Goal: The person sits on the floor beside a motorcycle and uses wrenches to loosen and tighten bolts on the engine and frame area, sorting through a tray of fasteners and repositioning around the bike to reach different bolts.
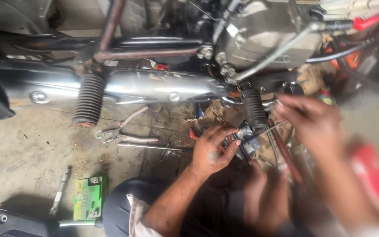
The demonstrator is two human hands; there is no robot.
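Left hand is wrapped around a small grey metal engine part down on the concrete floor under the motorcycle's chrome exhaust pipe — right hand is blurred, fingers loosely curled, can't tell its grip.

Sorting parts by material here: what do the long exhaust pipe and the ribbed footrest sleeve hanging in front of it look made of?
Exhaust pipe: probably chromed metal, given its bright mirror-like reflections. Footrest sleeve: likely black rubber, matte with moulded ribs and a worn end.

Glossy chrome exhaust pipe; ribbed matt rubber footpeg; rough concrete floor.
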